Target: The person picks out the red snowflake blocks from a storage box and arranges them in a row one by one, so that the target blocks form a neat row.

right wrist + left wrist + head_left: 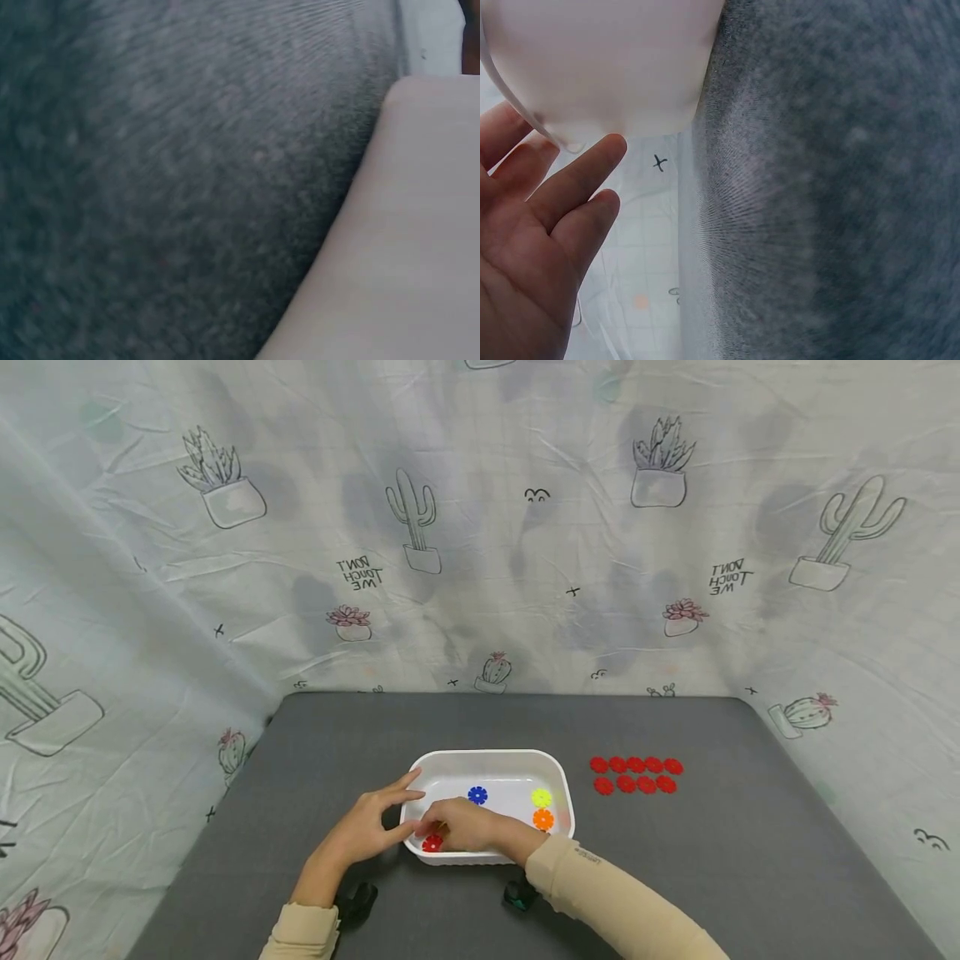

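A white plastic tray stands on the grey table, with a few coloured notched discs inside. My left hand is at the tray's left end, fingers spread and fairly straight, touching the rim. In the left wrist view that hand is beside the tray's outer wall. Reaching into the tray, my right hand has bent fingers at a red disc in the near left corner; whether they pinch it is hidden. A blue disc, a yellow disc and an orange disc lie in the tray.
Several red discs lie in two rows on the table to the right of the tray. A white curtain printed with cacti hangs behind and at the sides. The right wrist view shows mostly the tray's wall and table.
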A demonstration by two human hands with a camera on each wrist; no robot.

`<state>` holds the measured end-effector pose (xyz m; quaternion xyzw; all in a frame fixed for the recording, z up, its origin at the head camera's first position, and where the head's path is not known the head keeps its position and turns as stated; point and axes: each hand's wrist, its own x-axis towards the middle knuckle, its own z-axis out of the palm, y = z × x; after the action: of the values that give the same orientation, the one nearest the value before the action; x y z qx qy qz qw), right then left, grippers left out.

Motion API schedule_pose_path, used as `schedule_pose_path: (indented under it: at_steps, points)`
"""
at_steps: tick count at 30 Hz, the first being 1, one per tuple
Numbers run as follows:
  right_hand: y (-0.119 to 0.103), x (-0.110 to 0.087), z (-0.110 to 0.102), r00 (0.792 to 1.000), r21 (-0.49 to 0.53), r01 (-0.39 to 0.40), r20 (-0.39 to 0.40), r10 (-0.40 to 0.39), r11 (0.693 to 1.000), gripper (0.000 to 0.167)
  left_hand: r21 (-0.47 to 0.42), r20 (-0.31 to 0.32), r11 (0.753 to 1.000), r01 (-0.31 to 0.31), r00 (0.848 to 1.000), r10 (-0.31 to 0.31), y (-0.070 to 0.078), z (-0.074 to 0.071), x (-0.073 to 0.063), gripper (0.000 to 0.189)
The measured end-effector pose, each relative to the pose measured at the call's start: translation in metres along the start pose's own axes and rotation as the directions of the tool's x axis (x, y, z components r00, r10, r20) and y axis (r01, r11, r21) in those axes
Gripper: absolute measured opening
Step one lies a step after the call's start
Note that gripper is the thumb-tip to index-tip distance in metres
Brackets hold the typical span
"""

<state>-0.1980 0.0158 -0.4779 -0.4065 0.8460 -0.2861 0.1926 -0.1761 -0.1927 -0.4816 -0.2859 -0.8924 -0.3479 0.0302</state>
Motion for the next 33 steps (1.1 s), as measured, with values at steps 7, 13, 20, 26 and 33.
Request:
schedule_pose_path:
  at_steps: [7,13,20,26,33]
  points:
    - [-0.0004,0.0081,0.0016,0.999,-0.195,0.053,0.016,-0.051,0.979,0.024,-0.001,0.000,1.000,0.003,1.000,-0.003,-0.0005,0.0005,-0.0004,0.046]
    - [-0.0036,0.0096,0.0015,0.999,-0.239,0.032,0.027,-0.026,0.971,0.021,0.004,-0.003,1.000,-0.007,1.000,0.007,-0.0001,0.0005,-0.0003,0.045]
    - [-0.0060,0.0088,-0.0008,0.999,-0.226,0.025,0.028,-0.019,0.974,0.027,0.003,-0.007,1.000,-0.011,1.000,0.011,0.0005,0.0004,-0.0001,0.045]
    - [-0.0051,0.0078,-0.0016,0.999,-0.242,0.054,0.016,-0.051,0.969,0.023,-0.003,-0.004,1.000,0.002,1.000,-0.002,0.0008,0.0004,0.0001,0.045]
    - [-0.0043,0.0021,-0.0050,1.000,-0.161,-0.004,0.012,0.006,0.987,0.023,-0.004,0.004,1.000,0.015,1.000,-0.015,0.0024,-0.0010,-0.0006,0.045]
